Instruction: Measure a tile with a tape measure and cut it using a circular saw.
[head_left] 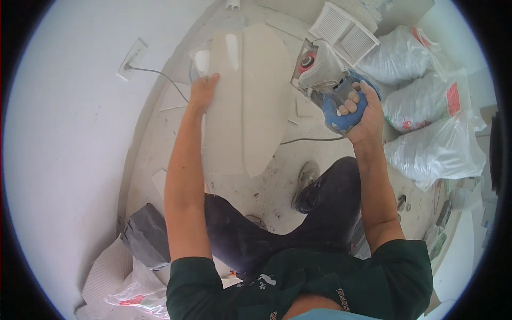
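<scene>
My right hand (pixel 358 109) is wrapped round the blue handle of a dusty handheld circular saw (pixel 320 72), lifted to the right of a pale slab (pixel 266 96). A straight lengthwise line divides that slab from a long strip (pixel 224 128) on its left; whether the two are fully apart I cannot tell. The slab's right side is curved. My left hand (pixel 202 93) grips the strip's left edge near its far end, thumb on top, the other fingers mostly hidden. Shiny clear patches show beside that hand and on the strip's far end.
Stuffed white plastic sacks (pixel 426 101) line the right side. A white slatted vent grille (pixel 344 33) stands behind the saw. From a wall socket (pixel 132 58) a grey cord (pixel 160 73) runs down behind my left arm. Thin offcuts lie on the dusty floor (pixel 261 200).
</scene>
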A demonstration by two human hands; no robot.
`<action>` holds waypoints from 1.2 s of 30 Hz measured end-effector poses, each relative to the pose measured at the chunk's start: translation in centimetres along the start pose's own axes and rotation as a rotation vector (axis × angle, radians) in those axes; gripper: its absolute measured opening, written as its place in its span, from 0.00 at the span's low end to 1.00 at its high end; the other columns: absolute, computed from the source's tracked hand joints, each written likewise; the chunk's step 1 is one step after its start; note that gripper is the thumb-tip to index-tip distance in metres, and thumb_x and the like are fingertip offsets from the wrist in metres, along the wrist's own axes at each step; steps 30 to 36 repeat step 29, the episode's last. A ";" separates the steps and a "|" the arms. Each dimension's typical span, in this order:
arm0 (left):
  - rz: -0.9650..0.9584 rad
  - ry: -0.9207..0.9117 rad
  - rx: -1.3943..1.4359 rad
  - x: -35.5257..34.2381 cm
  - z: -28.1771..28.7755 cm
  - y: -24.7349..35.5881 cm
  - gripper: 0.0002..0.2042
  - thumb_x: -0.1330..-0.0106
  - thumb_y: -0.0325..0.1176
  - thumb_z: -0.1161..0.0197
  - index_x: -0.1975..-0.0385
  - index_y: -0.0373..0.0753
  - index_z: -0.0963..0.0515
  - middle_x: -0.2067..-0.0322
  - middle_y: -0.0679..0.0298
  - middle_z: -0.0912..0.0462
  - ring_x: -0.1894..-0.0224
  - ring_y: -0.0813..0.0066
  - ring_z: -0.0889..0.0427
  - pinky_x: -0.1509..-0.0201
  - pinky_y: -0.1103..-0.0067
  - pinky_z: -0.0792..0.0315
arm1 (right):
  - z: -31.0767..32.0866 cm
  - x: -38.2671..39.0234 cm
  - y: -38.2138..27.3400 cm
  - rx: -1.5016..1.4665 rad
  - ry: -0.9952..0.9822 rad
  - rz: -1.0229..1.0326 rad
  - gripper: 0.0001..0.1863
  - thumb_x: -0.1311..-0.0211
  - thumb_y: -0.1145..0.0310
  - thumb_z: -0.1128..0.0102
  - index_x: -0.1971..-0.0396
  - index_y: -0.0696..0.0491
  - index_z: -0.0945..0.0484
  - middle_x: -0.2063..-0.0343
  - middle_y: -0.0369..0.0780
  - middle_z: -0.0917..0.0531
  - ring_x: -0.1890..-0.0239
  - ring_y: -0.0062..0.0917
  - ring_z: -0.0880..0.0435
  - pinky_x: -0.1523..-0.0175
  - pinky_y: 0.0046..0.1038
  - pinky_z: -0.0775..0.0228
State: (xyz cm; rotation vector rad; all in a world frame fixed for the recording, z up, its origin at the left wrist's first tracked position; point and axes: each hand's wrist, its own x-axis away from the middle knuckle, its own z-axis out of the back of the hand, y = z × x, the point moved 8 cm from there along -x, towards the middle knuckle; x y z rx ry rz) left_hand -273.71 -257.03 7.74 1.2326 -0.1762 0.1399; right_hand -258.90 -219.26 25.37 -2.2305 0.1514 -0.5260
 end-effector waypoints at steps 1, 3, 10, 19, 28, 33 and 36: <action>0.002 -0.013 -0.042 -0.7 0.5 -0.4 0.25 0.31 0.47 0.42 0.57 0.23 0.21 0.64 0.51 0.15 0.62 0.67 0.16 0.57 0.71 0.26 | 0.1 0.1 0.0 -0.004 0.010 0.007 0.09 0.34 0.64 0.41 0.64 0.53 0.27 0.79 0.33 0.29 0.81 0.20 0.31 0.74 0.27 0.35; 0.012 -0.035 -0.084 -1.4 0.4 -0.3 0.23 0.30 0.46 0.42 0.59 0.25 0.20 0.66 0.55 0.15 0.63 0.70 0.18 0.57 0.72 0.26 | 0.2 -0.2 0.1 -0.005 0.031 0.011 0.09 0.34 0.65 0.41 0.64 0.53 0.27 0.79 0.33 0.29 0.81 0.20 0.31 0.74 0.26 0.34; -0.002 0.087 -0.658 -1.1 0.6 2.1 0.26 0.36 0.50 0.38 0.56 0.27 0.21 0.56 0.40 0.18 0.50 0.45 0.20 0.46 0.61 0.28 | 1.8 -1.6 0.4 0.046 0.271 -0.046 0.08 0.36 0.66 0.41 0.67 0.52 0.29 0.80 0.33 0.29 0.81 0.20 0.31 0.75 0.27 0.34; -0.315 0.376 -0.787 7.7 0.5 6.9 0.21 0.39 0.43 0.32 0.54 0.33 0.22 0.55 0.48 0.19 0.52 0.48 0.21 0.48 0.60 0.27 | 9.5 -3.1 2.6 -0.050 0.730 -0.299 0.09 0.35 0.68 0.47 0.75 0.50 0.33 0.83 0.31 0.31 0.83 0.21 0.32 0.75 0.27 0.34; 0.042 -0.572 -0.389 26.3 -24.3 6.3 0.40 0.44 0.40 0.30 0.31 0.43 0.43 0.32 0.52 0.42 0.31 0.55 0.42 0.29 0.63 0.44 | 15.8 -1.2 4.2 -0.190 0.973 -0.465 0.12 0.30 0.61 0.52 0.73 0.49 0.36 0.87 0.32 0.33 0.84 0.24 0.32 0.75 0.31 0.32; 0.145 -0.684 -0.483 26.5 -26.5 4.1 0.46 0.45 0.41 0.30 0.27 0.46 0.50 0.25 0.54 0.54 0.24 0.54 0.55 0.23 0.63 0.53 | 16.7 -0.9 4.6 -0.202 1.006 -0.478 0.12 0.30 0.60 0.52 0.71 0.50 0.36 0.87 0.32 0.32 0.84 0.26 0.32 0.74 0.32 0.31; 0.145 -0.684 -0.483 26.5 -26.5 4.1 0.46 0.45 0.41 0.30 0.27 0.46 0.50 0.25 0.54 0.54 0.24 0.54 0.55 0.23 0.63 0.53 | 16.7 -0.9 4.6 -0.202 1.006 -0.478 0.12 0.30 0.60 0.52 0.71 0.50 0.36 0.87 0.32 0.32 0.84 0.26 0.32 0.74 0.32 0.31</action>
